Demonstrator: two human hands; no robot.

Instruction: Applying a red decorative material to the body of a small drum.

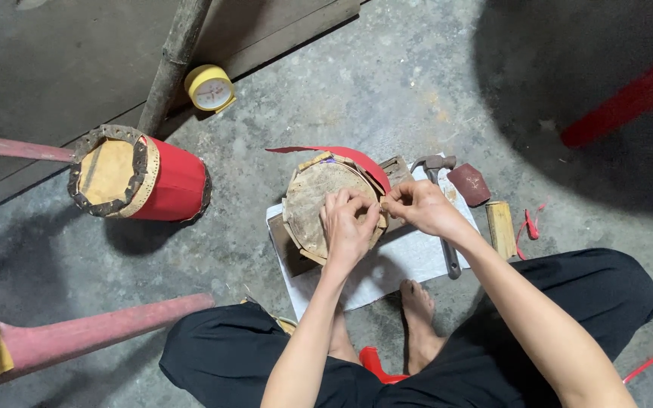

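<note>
A small unfinished drum is seen tilted on its side on a white sheet spread over the concrete floor, directly in front of the seated person's bare feet. Its hide head faces the camera and appears already stretched over the shell. The left hand is laid over the lower right part of the head, fingers curled and pinched at the rim, gripping the edge of the hide or something small there; exactly what is pinched cannot be made out. The right hand is closed at the same rim, just beside the left, thumb and forefinger pressed together on the edge. A red band is partly wrapped around the upper side of the shell, with one end standing free to the left, so the covering is judged to be only begun. A finished-looking drum, red-sided with a studded hide rim, lies well apart to the left and serves as a comparison: the body wrapping and edge trimming of the drum in hand are judged to be outstanding. A hammer rests untouched on the sheet just beyond the right hand; a wooden block and a dark reddish pad lie near it. A roll of yellow tape sits further off by a pole.
</note>
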